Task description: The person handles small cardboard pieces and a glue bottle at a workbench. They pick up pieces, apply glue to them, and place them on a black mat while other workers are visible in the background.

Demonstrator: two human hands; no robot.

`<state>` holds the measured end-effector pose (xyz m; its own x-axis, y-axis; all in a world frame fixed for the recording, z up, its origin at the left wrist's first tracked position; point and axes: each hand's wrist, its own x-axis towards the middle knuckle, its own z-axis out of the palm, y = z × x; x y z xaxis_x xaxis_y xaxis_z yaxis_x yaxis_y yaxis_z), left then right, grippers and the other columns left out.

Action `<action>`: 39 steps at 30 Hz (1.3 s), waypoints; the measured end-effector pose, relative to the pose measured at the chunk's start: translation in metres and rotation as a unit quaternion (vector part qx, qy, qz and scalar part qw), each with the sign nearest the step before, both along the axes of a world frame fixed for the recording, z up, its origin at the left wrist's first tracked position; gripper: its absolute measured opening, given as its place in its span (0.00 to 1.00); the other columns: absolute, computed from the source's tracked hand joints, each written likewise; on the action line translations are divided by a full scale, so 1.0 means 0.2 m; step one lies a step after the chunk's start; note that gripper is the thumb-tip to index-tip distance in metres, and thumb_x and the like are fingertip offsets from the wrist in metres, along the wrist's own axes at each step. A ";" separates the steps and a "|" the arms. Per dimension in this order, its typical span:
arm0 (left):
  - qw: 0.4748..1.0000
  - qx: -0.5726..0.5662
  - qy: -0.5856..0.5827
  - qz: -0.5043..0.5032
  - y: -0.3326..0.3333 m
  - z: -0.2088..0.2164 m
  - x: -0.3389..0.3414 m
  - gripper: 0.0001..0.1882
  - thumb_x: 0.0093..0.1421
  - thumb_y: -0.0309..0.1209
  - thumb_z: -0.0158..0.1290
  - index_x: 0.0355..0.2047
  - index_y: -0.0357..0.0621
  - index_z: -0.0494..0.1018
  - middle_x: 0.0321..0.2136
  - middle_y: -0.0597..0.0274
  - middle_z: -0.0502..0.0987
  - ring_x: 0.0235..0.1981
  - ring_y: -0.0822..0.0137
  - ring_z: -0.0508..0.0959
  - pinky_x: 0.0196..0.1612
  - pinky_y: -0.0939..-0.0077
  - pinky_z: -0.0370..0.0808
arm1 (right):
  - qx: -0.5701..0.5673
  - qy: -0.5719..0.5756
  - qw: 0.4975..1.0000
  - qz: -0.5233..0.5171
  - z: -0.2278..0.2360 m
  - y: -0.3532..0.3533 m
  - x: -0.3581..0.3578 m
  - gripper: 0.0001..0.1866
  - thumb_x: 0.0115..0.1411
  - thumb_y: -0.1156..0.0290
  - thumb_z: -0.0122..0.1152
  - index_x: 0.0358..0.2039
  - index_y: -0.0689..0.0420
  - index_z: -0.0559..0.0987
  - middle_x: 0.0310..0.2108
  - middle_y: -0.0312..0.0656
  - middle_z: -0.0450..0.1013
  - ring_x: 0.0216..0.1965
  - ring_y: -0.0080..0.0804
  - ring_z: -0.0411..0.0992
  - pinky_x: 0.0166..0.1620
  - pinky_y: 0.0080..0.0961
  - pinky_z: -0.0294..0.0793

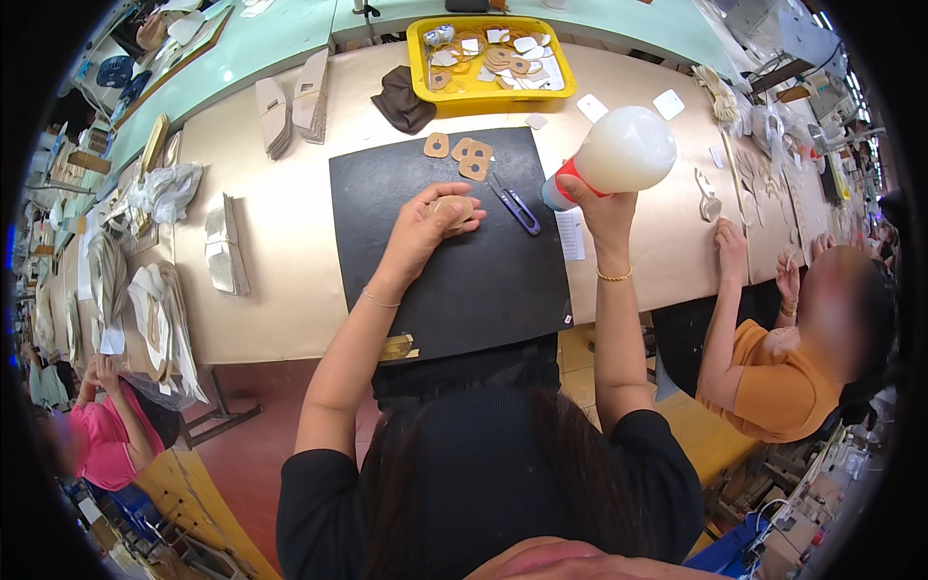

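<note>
My left hand [416,232] is closed on a small tan rounded piece [450,207], held over the black mat [454,290]. Several similar tan pieces [474,166] with dark holes lie just beyond it. My right hand [607,215] grips a bottle [633,147] with a whitish, translucent round body, a red band and a light-blue end. The bottle is tilted at the mat's right edge, its blue end toward the mat. Between my hands rests a purple-handled cutting tool [520,211], probably thread snips. A dark, crumpled scrap [403,101] sits beyond the mat.
A yellow tray [420,72] of tan and white pieces stands at the far side. Tied stacks of cut pieces [226,246] lie leftward, near plastic bags [166,191]. A co-worker in orange [773,377] works at right, another in pink [106,435] at left.
</note>
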<state>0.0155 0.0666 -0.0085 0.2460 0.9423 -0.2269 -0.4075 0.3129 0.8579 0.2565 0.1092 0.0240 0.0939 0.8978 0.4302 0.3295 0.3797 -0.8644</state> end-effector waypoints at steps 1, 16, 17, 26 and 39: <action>1.000 0.004 0.004 -0.008 -0.01 -0.02 0.01 0.19 0.62 0.33 0.51 0.48 0.32 0.66 0.41 0.48 0.74 0.42 0.60 0.78 0.45 0.74 0.77 | 0.008 0.004 1.000 -0.005 -0.01 0.00 -0.01 0.24 0.41 0.62 0.77 0.35 0.60 0.77 0.31 0.39 0.77 0.33 0.28 0.75 0.38 0.25 0.75; 0.999 0.034 -0.003 0.001 0.01 -0.08 0.01 0.16 0.62 0.33 0.51 0.46 0.34 0.68 0.37 0.50 0.75 0.35 0.64 0.79 0.41 0.74 0.78 | 0.047 0.154 0.987 -0.026 -0.06 0.10 0.03 0.15 0.48 0.67 0.72 0.31 0.59 0.77 0.29 0.37 0.75 0.33 0.27 0.73 0.40 0.23 0.73; 0.999 0.032 -0.003 0.002 0.01 -0.08 0.01 0.16 0.62 0.33 0.51 0.46 0.34 0.68 0.37 0.50 0.75 0.35 0.65 0.79 0.41 0.74 0.78 | 0.042 0.161 0.986 -0.030 -0.07 0.11 0.03 0.15 0.48 0.66 0.72 0.31 0.59 0.77 0.29 0.37 0.75 0.33 0.27 0.73 0.40 0.23 0.72; 0.999 0.021 -0.026 0.006 0.01 -0.10 0.02 0.15 0.62 0.31 0.51 0.45 0.33 0.67 0.36 0.50 0.75 0.34 0.65 0.79 0.41 0.73 0.77 | 0.036 0.068 0.995 -0.065 -0.20 0.19 0.05 0.16 0.47 0.64 0.71 0.31 0.60 0.78 0.30 0.38 0.76 0.32 0.28 0.74 0.40 0.26 0.73; 0.999 0.033 -0.043 0.001 0.00 -0.12 0.02 0.14 0.63 0.31 0.50 0.44 0.34 0.68 0.35 0.55 0.75 0.35 0.69 0.78 0.40 0.78 0.77 | 0.009 0.107 0.993 0.039 -0.14 0.19 -0.08 0.11 0.51 0.76 0.62 0.35 0.64 0.75 0.30 0.43 0.76 0.34 0.30 0.75 0.42 0.26 0.74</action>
<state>0.0187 0.0664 -0.0328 0.2601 0.9551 -0.1419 -0.4812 0.2556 0.8385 0.2410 0.1481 -0.0035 0.1159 0.8981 0.4243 0.1086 0.4132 -0.9042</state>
